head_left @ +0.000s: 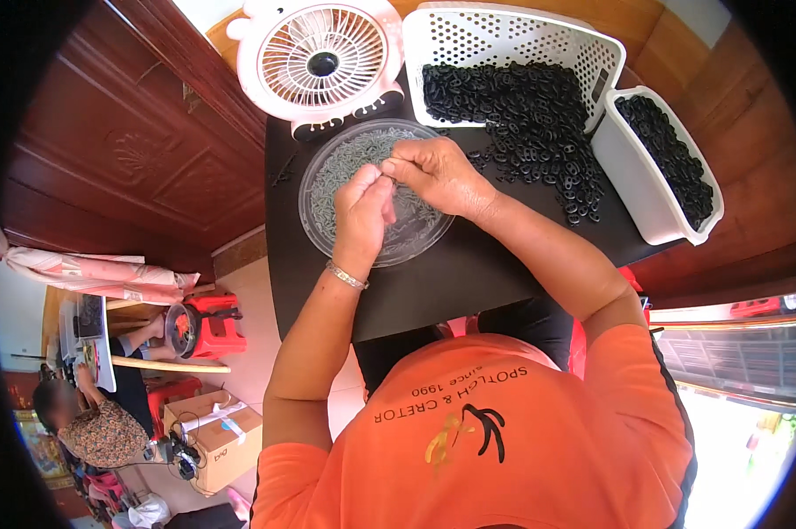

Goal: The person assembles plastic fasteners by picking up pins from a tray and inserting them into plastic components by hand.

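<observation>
Grey-green slender pieces (327, 181) lie in a clear round tub (305, 203) beneath the fingers, and both hands meet over it: the left hand (365, 216) and the right hand (440, 175) are pinched closed, fingertips together, though whatever is between them is too small and covered to tell. Loose black pieces (548, 132) spill from a white perforated basket (504, 31) beyond the fingers to the right; a white bin (623, 181) of similar ones stands farther right. Such close fingertip work is best done, I judge, with a light, steady pinch, hands low over the tub so anything dropped falls back in. As for writing, nearer the body than the fingers, the orange shirt (592, 414) bears dark lettering above a black-and-gold emblem; far left of them, a cardboard box (215, 447) carries a small dark mark.
</observation>
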{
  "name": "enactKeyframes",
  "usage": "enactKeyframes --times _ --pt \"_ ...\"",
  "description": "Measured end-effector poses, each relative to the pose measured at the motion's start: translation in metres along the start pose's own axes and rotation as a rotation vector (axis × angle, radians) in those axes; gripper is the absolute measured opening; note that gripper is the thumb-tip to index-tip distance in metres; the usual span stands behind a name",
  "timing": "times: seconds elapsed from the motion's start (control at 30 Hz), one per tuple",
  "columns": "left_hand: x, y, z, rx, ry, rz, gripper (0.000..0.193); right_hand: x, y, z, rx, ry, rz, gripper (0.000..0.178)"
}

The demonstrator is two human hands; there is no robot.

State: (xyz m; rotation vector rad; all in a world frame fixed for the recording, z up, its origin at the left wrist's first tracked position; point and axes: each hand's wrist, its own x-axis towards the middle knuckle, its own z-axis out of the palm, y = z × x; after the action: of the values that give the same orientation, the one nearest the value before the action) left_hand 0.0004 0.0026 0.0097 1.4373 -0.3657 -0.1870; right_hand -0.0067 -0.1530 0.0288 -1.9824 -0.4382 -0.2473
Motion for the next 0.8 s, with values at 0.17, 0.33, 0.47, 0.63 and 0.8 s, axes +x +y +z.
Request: enactKeyframes --times 0.17,0.33,0.47,0.63,0.8 --pt "0.0 0.001 0.003 -0.001 -0.005 -0.035 0.016 -0.002 0.013 0.003 0.067 0.005 -0.026 0.024" --pt "0.008 -0.005 -0.002 -0.146 0.063 -0.111 0.015 0.004 0.009 -0.02 -0.162 0.031 0.037 0.036" --pt "0.012 -0.005 -0.014 -0.135 0.072 -0.081 0.016 0.011 0.027 -0.071 -0.596 0.302 0.092 0.028" --pt "0.013 0.001 -0.013 -0.135 0.068 -0.067 0.017 0.007 0.066 -0.107 -0.903 0.17 0.334 0.023" --pt "0.012 0.003 -0.013 -0.153 0.08 -0.06 0.017 0.009 0.07 -0.097 -0.995 0.066 0.361 0.018"
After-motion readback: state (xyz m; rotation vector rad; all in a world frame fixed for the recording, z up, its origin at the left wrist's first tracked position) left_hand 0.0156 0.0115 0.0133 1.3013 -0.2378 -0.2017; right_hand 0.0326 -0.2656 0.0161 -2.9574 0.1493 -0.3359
